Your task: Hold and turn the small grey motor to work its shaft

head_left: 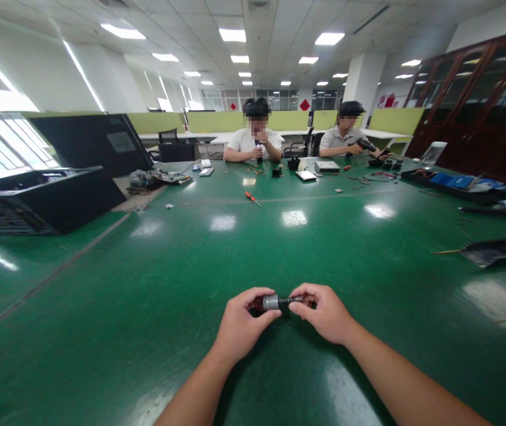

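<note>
Just above the green tabletop [181, 260], near its front edge, I hold a small cylindrical metal part [271, 302]. It has a silver, motor-like body with a thin dark shaft pointing right, ending in a ridged or coiled section. My left hand [239, 319] grips the silver body between thumb and fingers. On the other side, the thumb and fingertips of my right hand [321, 310] pinch the ridged end of the shaft. The fingertips partly cover both ends, so the exact kind of part cannot be made out.
An orange-handled screwdriver [251, 197] lies farther back. A black computer case [44, 201] stands at left, and dark trays with parts [457, 184] lie at right. Across the table sit two people [253, 142], with small parts and a grey box [326, 167] before them.
</note>
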{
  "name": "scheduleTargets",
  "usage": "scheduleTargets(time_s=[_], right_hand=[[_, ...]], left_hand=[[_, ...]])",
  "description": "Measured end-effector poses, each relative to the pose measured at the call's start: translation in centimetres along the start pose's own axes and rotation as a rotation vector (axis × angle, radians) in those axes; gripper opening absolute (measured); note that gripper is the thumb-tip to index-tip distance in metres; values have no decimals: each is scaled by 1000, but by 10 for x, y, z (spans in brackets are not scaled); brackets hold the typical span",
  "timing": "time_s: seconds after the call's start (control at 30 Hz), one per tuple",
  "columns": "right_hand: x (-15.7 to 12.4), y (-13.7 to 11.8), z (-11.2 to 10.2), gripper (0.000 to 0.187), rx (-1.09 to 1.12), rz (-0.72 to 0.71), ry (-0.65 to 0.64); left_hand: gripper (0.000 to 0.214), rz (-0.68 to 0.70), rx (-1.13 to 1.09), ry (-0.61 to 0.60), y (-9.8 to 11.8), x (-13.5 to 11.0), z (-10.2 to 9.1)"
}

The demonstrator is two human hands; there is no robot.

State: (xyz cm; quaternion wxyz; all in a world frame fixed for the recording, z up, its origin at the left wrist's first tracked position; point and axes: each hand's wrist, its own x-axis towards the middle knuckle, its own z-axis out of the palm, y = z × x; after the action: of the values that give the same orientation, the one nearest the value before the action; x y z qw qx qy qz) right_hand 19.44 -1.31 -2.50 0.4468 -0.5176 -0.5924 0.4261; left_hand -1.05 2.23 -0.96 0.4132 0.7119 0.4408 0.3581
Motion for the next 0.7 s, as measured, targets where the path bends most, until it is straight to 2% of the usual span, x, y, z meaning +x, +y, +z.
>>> scheduleTargets(time_s=[0.7], right_hand=[[0, 0, 0, 17, 24, -8, 31]], left_hand=[[30, -1, -30, -4, 2, 1, -1]])
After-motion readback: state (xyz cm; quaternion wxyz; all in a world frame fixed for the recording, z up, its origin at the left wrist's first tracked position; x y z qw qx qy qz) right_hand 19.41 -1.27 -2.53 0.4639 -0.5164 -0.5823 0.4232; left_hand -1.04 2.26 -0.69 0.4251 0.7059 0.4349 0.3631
